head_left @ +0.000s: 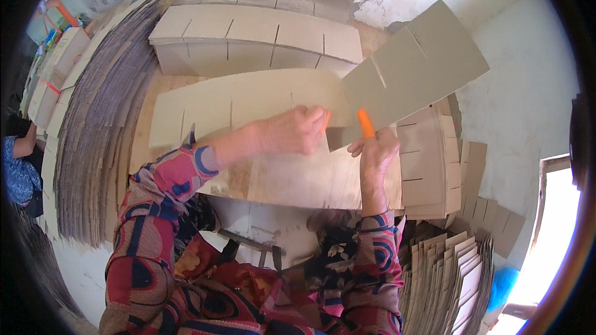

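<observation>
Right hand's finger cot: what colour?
Orange finger cot on the right hand, clearest in head view.

Left hand (300, 130) curled, forearm (239, 144) slanting rightward; right hand (378, 149) forward, one finger (366, 125) extended.

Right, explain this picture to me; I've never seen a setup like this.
There is no machine here: a person works with two bare hands, and a wide fisheye camera on their head looks down, which is why straight edges bend.

The right hand holds a flat grey rectangular cardboard sheet with slots cut in it, tilted up near its lower edge. The left hand is blurred beside it; whether it grips anything is unclear. Bright orange finger covers show on both.

On the tan wooden work surface lies a long pale slotted cardboard strip, with a stack of similar pale strips behind. A tall layered grey cardboard pile stands to the left.
</observation>
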Demonstrator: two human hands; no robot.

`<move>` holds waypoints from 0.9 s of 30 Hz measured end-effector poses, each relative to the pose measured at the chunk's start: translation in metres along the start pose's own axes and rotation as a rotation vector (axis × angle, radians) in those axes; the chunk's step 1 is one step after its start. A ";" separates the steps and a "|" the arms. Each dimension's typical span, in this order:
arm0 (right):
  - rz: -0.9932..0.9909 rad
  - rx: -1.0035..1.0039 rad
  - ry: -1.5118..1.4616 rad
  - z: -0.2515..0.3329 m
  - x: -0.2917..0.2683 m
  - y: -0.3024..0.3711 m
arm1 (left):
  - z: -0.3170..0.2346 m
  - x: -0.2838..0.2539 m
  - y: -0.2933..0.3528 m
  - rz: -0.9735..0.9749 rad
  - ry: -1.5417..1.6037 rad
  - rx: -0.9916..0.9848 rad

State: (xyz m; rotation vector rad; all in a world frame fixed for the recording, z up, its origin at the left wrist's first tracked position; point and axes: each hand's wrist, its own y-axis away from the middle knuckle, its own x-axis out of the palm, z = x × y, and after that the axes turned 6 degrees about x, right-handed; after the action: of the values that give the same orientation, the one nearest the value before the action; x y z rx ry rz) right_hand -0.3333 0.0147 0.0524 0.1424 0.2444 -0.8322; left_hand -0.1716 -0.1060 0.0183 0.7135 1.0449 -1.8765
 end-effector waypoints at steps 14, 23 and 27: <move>-0.037 -0.046 0.050 -0.010 0.010 0.002 | -0.011 -0.023 0.008 -0.211 0.578 -0.374; -0.042 0.002 0.162 -0.023 0.025 0.005 | 0.109 0.094 0.033 0.172 -0.125 -0.732; 0.023 -0.009 0.152 -0.033 0.023 0.006 | 0.121 0.102 0.038 0.501 -0.098 -0.640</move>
State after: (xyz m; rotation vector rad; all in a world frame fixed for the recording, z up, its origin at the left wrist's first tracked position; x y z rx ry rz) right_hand -0.3195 0.0096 0.0143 0.2005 0.3885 -0.7979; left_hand -0.1961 -0.2629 -0.0175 0.4385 1.1823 -1.0516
